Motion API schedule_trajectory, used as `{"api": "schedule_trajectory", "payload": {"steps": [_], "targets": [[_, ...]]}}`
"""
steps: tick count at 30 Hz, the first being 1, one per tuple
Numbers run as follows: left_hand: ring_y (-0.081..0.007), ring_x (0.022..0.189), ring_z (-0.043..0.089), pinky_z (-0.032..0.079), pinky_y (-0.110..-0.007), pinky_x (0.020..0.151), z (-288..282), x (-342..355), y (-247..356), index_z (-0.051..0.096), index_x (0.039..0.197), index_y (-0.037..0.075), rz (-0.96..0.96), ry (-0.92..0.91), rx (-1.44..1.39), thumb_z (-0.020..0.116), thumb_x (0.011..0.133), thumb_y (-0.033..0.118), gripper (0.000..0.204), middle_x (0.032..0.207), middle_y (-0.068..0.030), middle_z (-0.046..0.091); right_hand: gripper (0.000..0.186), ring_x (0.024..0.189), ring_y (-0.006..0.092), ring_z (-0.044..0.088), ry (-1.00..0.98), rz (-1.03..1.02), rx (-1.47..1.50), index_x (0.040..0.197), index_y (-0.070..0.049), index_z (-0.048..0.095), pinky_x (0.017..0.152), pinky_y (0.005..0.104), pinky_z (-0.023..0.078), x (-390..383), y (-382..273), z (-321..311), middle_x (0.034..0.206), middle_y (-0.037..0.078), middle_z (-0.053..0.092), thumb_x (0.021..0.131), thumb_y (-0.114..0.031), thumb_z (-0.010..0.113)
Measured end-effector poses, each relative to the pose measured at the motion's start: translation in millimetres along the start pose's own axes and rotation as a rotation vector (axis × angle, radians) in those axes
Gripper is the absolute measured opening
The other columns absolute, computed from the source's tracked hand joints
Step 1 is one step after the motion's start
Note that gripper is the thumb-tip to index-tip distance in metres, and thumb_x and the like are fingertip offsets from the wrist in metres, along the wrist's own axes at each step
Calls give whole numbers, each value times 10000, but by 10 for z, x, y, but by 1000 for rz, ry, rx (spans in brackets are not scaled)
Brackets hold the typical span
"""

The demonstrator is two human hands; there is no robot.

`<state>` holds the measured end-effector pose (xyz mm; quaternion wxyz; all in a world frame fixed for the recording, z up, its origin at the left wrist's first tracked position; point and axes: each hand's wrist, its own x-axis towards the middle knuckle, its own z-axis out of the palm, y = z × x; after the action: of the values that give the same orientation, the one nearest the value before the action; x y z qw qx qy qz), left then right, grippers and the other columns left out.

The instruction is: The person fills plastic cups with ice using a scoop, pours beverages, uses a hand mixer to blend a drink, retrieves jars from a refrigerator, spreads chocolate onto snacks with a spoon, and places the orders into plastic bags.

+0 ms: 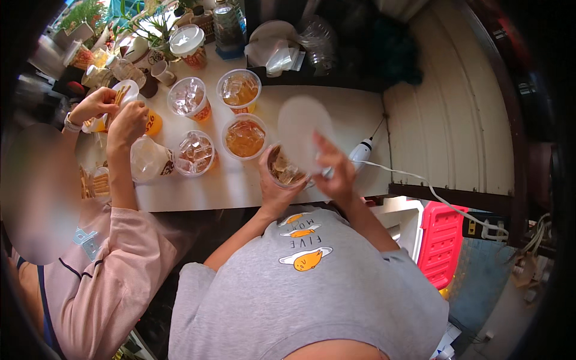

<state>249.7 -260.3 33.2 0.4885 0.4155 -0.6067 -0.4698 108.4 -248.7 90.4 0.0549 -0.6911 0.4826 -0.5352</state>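
Over smooth tabletop (234,193), left fingers (264,167) around clear icy cup (284,170), pale disc (302,127)

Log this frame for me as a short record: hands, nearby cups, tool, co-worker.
Left hand: around a clear cup with ice
Right hand: fingers at a pale round disc; grip too blurred to tell
Nearby cups: four open iced cups on the left, two with amber contents
Tool: white corded device, right side of tabletop
Co-worker: hands holding thin sticks
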Motion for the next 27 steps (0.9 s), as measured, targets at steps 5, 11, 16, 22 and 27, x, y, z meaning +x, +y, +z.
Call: {"api": "schedule_trajectory", "payload": {"steps": [5, 11, 16, 22, 27], "targets": [[-280, 1100, 481, 385, -336, 947, -146, -278, -408, 308, 1268, 27, 223, -363, 411, 756, 635, 97, 778, 1196, -151, 449, 382, 1188, 283, 450, -424, -89, -130, 1054, -78, 524, 1029, 459, 285, -390, -177, 33, 1251, 130, 496, 682, -23, 587], [-231, 1122, 467, 342, -336, 981, -325, -180, -7, 373, 1243, 11, -259, -180, -284, 588, 710, 4, 575, 1233, -128, 444, 457, 1219, 173, 420, -542, -24, -382, 1210, -142, 522, 1048, 453, 149, -348, -225, -11, 1290, 57, 475, 793, -323, 574], [-210, 1173, 408, 298, -324, 1009, -534, -150, 212, 387, 1223, -3, -445, -141, -582, 560, 703, 1, 548, 1241, -138, 434, 542, 1224, 139, 408, -564, -30, -405, 1226, -155, 510, 1008, 462, 114, -320, -216, -48, 1298, 33, 468, 778, -453, 577], [-98, 885, 530, 427, -231, 786, -580, -143, 241, 523, 992, 20, -552, 84, -494, 603, 818, 82, 202, 933, -50, 572, 573, 1229, 154, 405, -632, -52, -308, 1223, -127, 509, 992, 453, 142, -245, -175, -104, 1307, 52, 459, 768, -467, 584], [-45, 709, 518, 425, -188, 656, -516, -105, 229, 544, 857, 36, -472, 96, -326, 622, 835, 125, 120, 781, 8, 568, 539, 1278, 216, 335, -566, 13, -307, 1258, -110, 472, 1004, 520, 102, -148, -166, -110, 1351, 88, 400, 838, -448, 482]]}}
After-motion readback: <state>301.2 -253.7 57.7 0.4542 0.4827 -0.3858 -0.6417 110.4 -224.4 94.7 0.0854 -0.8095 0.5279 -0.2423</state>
